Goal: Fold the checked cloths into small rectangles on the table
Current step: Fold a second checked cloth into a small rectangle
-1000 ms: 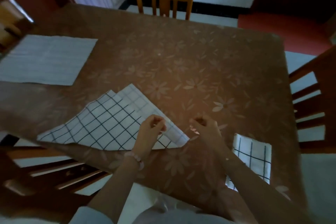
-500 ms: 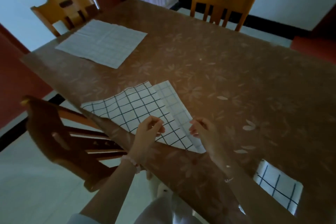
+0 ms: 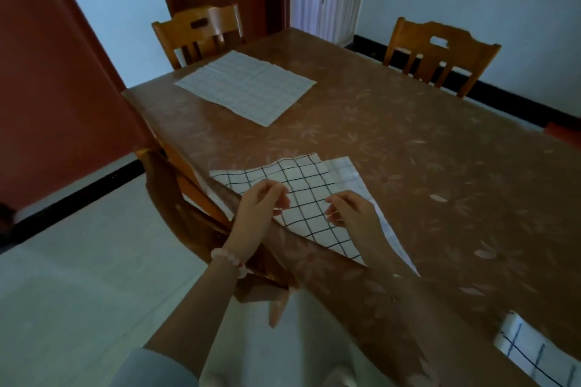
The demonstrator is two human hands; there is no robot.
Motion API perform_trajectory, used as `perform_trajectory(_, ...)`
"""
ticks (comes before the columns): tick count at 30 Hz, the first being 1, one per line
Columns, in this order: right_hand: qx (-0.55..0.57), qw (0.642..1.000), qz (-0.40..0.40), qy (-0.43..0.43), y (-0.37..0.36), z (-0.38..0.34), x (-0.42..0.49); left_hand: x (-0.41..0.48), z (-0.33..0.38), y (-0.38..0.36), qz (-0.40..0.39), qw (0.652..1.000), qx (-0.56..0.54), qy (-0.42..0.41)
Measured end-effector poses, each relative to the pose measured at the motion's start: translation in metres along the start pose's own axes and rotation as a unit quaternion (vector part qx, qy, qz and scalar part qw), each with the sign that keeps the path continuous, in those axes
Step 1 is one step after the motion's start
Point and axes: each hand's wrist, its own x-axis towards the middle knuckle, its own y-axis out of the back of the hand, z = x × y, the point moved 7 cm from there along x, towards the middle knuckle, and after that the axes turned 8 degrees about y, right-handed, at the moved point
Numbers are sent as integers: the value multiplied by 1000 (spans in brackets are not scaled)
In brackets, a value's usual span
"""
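3 cloths lie on the brown table with the pale flower-patterned cover. The white cloth with the dark checked grid sits at the table's near-left edge, directly in front of the person. It is partly doubled over, so a paler layer with fainter lines shows along its right side, and its left corner reaches the table edge. Both hands are over this cloth. The left grip has its fingers curled with the tips close to the thumb above the cloth's near-left part. The right grip is curled the same way just beside it, above the middle of the cloth. A narrow strip of checked fabric shows between the 2, and I cannot tell whether either grip actually pinches the fabric or only touches it. A pink beaded bracelet circles the left wrist. A larger pale cloth with faint grid lines lies spread flat at the far-left corner, well apart from the hands. A small folded white checked cloth lies at the near-right edge, partly cut off by the frame. 3 wooden chairs stand around: a slatted chair at the far left, a slatted chair at the far right and a darker chair just beside the near-left edge.
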Motion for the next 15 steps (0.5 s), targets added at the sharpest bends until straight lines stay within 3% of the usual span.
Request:
perform_trajectory(7, -11, 1000, -19, 20, -132, -35, -9, -6, 26, 161, 48, 997, -21, -54)
perform_trajectory(15, 56, 998, -21, 34, -283, -89, -9, -11, 38, 323, 102, 993, -34, -52)
